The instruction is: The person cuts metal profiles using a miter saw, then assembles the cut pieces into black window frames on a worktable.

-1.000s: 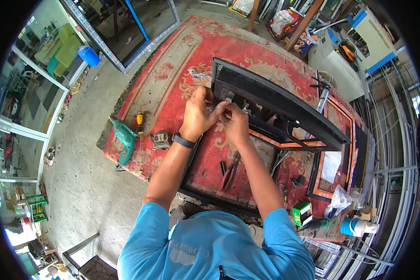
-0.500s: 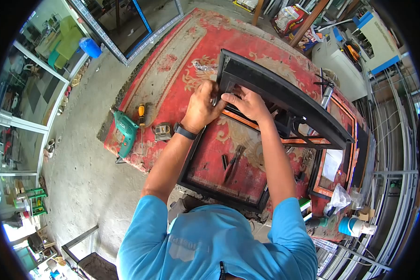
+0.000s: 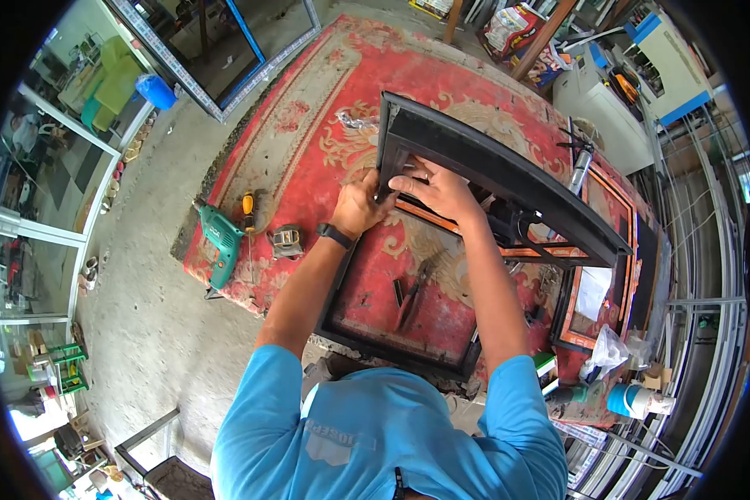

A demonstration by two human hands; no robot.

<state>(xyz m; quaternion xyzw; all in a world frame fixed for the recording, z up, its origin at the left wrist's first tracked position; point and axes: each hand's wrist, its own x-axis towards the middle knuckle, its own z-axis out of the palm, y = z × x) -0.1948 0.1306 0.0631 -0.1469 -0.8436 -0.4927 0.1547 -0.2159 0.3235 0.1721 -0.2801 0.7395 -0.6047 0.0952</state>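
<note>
A black window frame (image 3: 500,162) stands tilted up over the carpet, its near left corner between my hands. My left hand (image 3: 360,204), with a dark band on the wrist, is closed around the left side of that frame near the corner. My right hand (image 3: 443,196) reaches inside the frame, its thumb stretched toward my left fingertips and the other fingers bent and partly hidden. Whatever lies between the fingertips is too small to make out. Below my forearms, a second black frame (image 3: 392,352) lies flat, with dark-handled pliers (image 3: 410,304) inside its outline.
Left of my arm lie a green drill (image 3: 220,242), a yellow-handled screwdriver (image 3: 248,212) and a tape measure (image 3: 287,242). They rest on the red patterned carpet (image 3: 304,142). An orange-edged frame (image 3: 567,321) is at right, beside a clear plastic bag (image 3: 608,350).
My left hand has turned slightly and lowered its knuckles at the frame's corner. The right thumb has shifted a little left and down. The raised frame has moved slightly left.
</note>
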